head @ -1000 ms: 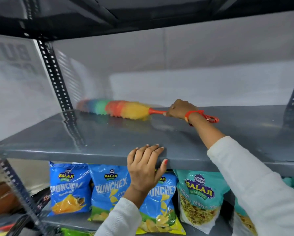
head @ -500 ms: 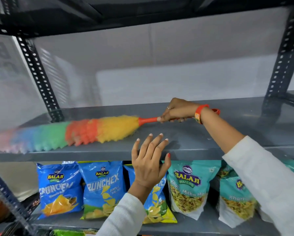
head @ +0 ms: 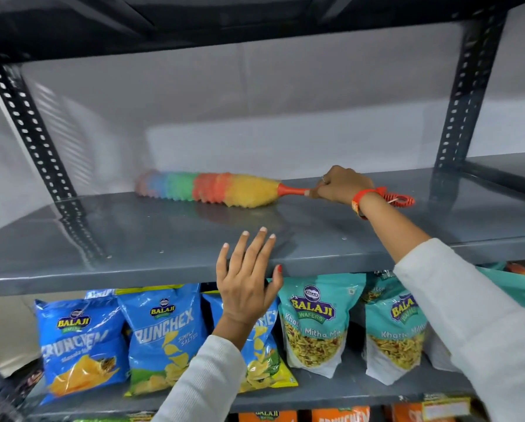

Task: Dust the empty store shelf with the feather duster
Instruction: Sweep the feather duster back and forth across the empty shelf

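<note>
Gripping the feather duster [head: 224, 190], right hand [head: 342, 185] extends over shelf [head: 133, 239].

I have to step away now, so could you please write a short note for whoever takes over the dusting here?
Right hand: closed on the feather duster handle, its head lying on the grey shelf toward the back, left of centre.
Left hand: open, fingers at the shelf's front edge, holding nothing.
Done: cannot tell how much is dusted.
Left: sweep the rest, including the right side. Snack bags sit on the shelf below.
</note>
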Demonstrator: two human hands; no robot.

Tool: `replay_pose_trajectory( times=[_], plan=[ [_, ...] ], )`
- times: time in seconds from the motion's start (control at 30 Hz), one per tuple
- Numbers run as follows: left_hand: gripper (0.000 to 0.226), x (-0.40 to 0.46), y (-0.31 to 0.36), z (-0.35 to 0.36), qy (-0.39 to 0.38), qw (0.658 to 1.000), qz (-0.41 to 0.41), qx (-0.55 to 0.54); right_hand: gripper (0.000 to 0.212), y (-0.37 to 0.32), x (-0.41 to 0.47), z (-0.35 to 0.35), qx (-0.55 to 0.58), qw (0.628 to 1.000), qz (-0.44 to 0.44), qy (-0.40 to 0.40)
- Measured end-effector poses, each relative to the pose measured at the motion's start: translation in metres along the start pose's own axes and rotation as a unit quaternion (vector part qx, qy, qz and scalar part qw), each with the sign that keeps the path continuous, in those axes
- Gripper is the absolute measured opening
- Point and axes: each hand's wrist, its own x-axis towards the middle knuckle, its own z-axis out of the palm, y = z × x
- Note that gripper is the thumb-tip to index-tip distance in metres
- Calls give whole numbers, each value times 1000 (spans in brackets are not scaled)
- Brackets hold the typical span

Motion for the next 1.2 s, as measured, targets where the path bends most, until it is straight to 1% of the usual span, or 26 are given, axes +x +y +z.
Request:
replay_pose_trajectory(
  times=[0.1,0.17,0.2,0.3,0.37,0.43,0.5,0.53,0.57,0.63,0.67,0.7,0.83,0.9,1.03,1.1,1.2],
  plan=[
    [41,3,9,-1,12,1000,-11,-23,36,0,-17,-14,44,999,-12,-9],
    [41,6,21,-1,23,999,4,-42,33,-3,-30,-22,64,997,-27,-19],
    [41,8,29,1,26,998,17,-52,31,-3,-37,-25,74,996,-36,-32],
    [42,12,51,7,25,996,33,-82,34,-1,-55,-29,75,991,-54,-97],
    [42,14,60,13,20,995,29,-90,31,10,-61,-29,60,987,-38,-141],
    [42,13,63,17,16,996,24,-80,31,25,-61,-30,50,986,-6,-160],
    [42,12,63,20,20,998,24,-62,30,39,-58,-33,33,989,35,-142],
    [42,11,62,22,25,998,27,-56,30,45,-56,-34,28,991,58,-117],
    [42,11,62,23,30,998,29,-52,31,51,-54,-35,21,993,83,-79],
    [41,10,62,25,39,998,32,-46,37,61,-53,-36,-34,992,122,14],
    [41,10,62,26,42,998,33,-45,40,63,-54,-36,-57,989,130,42],
    [40,10,62,27,44,997,33,-46,42,66,-55,-36,-54,989,131,51],
    [39,10,63,29,53,997,30,-46,43,65,-65,-35,-3,993,110,40],
    [39,11,64,28,57,997,23,-53,44,57,-71,-34,-1,994,96,47],
    [40,17,74,25,61,995,12,-80,52,35,-83,-24,-9,997,55,52],
    [42,21,83,24,54,994,24,-91,48,26,-87,-17,-25,998,30,41],
    [44,23,96,26,28,994,26,-99,39,25,-92,-12,-43,998,32,39]
  ],
)
